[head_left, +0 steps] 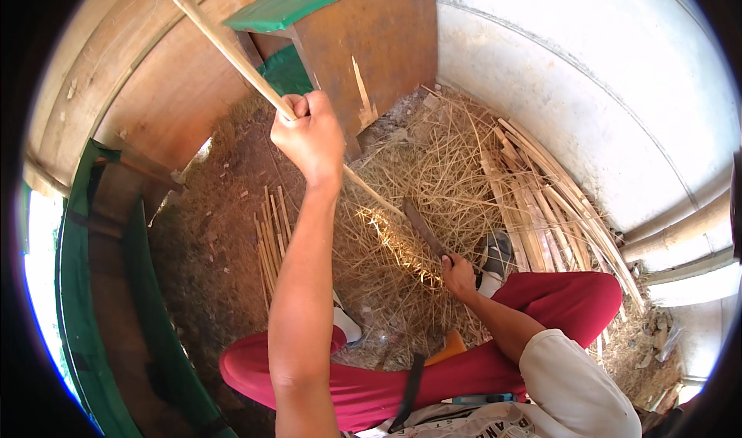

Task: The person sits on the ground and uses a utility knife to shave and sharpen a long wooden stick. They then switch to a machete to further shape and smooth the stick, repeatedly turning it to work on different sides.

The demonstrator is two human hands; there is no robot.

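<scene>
My left hand is closed in a fist around a long pale bamboo stick, raised in front of me. The stick slants from the upper left down toward the middle of the view. In my right hand, held low near my right knee, is a knife with a long, dark, flat blade. Its tip end points up and away, and the blade meets or lies just beside the stick's lower end; I cannot tell whether they touch. Below them lies a heap of thin bamboo shavings.
Split bamboo strips lie on the right along a pale wall. More thin sticks rest left of centre, partly behind my forearm. A brown wooden cabinet with a green top stands ahead. Something orange lies by my lap.
</scene>
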